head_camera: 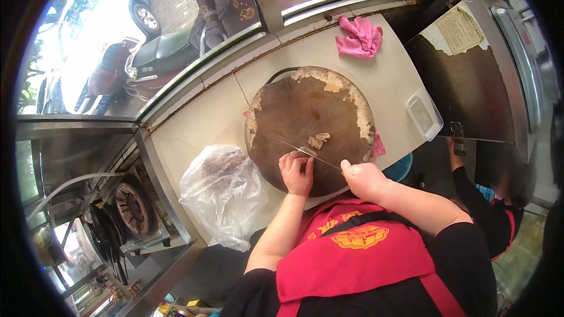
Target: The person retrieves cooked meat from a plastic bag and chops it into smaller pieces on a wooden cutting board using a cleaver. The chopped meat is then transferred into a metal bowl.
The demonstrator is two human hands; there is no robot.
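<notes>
A thick round chopping block [299, 110] with a worn, pale-patched rim rests on the counter before me. My right hand [363, 179] grips the handle of a knife [324, 161], whose blade reaches left across the near half of the block. Beside the blade, the fingertips of my left hand [297, 174] press on a small piece of food [307, 151], partly hidden by the fingers. Just beyond the blade lie cut pieces of what looks like meat [318, 140]. Left of the block sits a clear plastic bag [222, 193] with dark contents.
A pink cloth [359, 37] lies at the counter's far side, and a clear plastic container [424, 114] at its right edge. Another pink cloth [378, 145] shows beside the block. A blue basin [398, 166] is below the counter, near another person [489, 211] at right.
</notes>
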